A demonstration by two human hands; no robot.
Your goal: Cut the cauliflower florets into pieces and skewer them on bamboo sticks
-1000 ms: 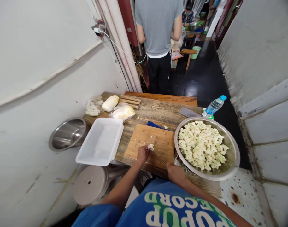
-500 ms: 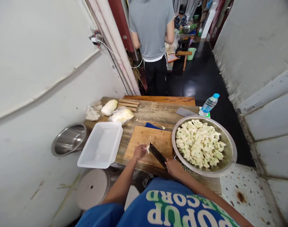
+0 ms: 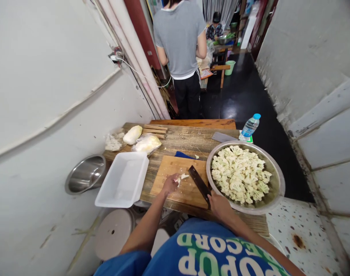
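The table (image 3: 188, 138) is the widest thing, and beyond it stands a person (image 3: 180, 46) in a grey top, back turned. At the table's right side sits the bowl (image 3: 281, 182), metal and heaped with cauliflower (image 3: 239, 174). At the left side is the tray (image 3: 123, 180), white, with nothing in it, and between the two lies the board (image 3: 189, 196), wooden. Below the tray is a round stool (image 3: 114, 233); left of the tray, a metal pot (image 3: 87, 174). The right hand (image 3: 220, 206) is closed round the handle of the knife (image 3: 199, 184), its dark blade slanting over the right part of the board (whether it touches the wood, I cannot tell). The left hand (image 3: 170, 184) is over the board's left part, fingers drawn narrow — they meet a small white piece (image 3: 178, 181), though I cannot tell if they grip it. Behind the bowl stands a bottle (image 3: 250, 127) with a blue cap, and beside it lies a flat grey blade (image 3: 223, 137). At the far left are a bare cabbage (image 3: 132, 135), a bagged cabbage (image 3: 147, 143) and some wooden sticks (image 3: 155, 131). A blue cloth (image 3: 184, 155) shows at the board's far edge. Smallest — a cut bit (image 3: 185, 176) near the left fingertips, and pale crumbs.
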